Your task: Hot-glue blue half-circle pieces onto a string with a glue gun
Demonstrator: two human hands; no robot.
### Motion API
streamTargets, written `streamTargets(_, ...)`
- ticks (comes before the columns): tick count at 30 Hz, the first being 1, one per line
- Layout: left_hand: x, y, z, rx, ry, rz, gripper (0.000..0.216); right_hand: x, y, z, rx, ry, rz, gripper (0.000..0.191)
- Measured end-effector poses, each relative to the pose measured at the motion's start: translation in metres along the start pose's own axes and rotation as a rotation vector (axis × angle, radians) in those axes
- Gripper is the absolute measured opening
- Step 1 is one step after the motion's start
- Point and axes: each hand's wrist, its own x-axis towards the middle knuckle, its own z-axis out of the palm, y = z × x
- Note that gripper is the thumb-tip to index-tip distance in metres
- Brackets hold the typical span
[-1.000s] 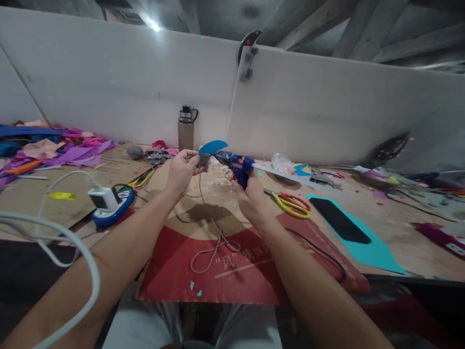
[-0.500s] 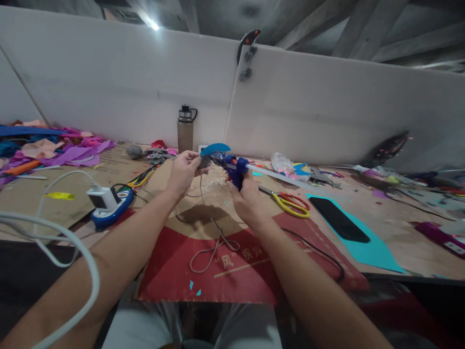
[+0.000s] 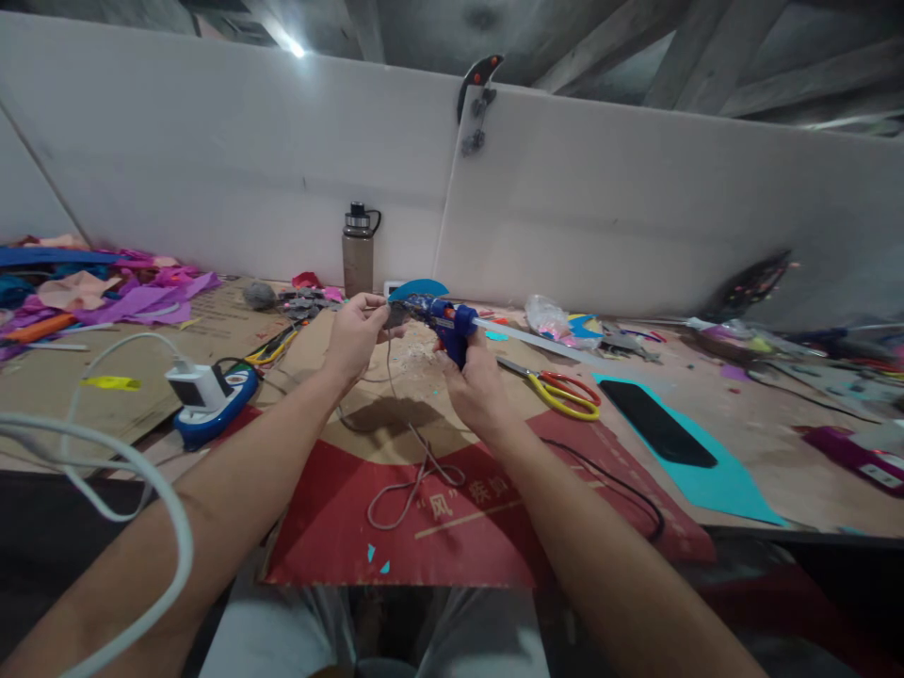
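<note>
My right hand (image 3: 476, 381) grips a blue hot glue gun (image 3: 456, 325), with a long translucent glue stick (image 3: 529, 336) sticking out of its rear to the right. The gun's nozzle points left, at a small grey piece (image 3: 399, 313) pinched in my left hand (image 3: 362, 330). A curved blue piece (image 3: 422, 287) rises just above the grey one; whether the two are joined I cannot tell. From the grey piece a thin grey cord (image 3: 390, 372) hangs down and lies looped on a red and tan cardboard sheet (image 3: 339, 546).
Red and yellow-handled scissors (image 3: 561, 395) lie right of my hands, beside a black phone (image 3: 660, 424) on turquoise sheet. A bottle (image 3: 358, 259) stands at the back. Left are a blue power strip (image 3: 216, 414), a white cable (image 3: 180, 537) and coloured scraps (image 3: 148, 297).
The glue gun has shifted very slightly left, its nozzle still at the grey piece. Both hands keep their holds; the whole view has drifted a little.
</note>
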Motion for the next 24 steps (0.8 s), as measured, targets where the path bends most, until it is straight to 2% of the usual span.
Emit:
streamTargets(11, 0.000, 0.005, 0.000, -0.032, -0.007, -0.001, 0.016, 0.001, 0.009, -0.004, -0.034, 0.039, 0.022, 0.040)
streamTargets(19, -0.001, 0.009, 0.000, -0.049, -0.005, -0.002, 0.015, 0.003, 0.007, -0.006, -0.006, 0.062, 0.060, 0.033)
streamTargets(24, 0.001, 0.007, -0.002, -0.098, -0.004, 0.003, 0.017, 0.006, 0.022, 0.001, 0.045, 0.110, 0.044, 0.029)
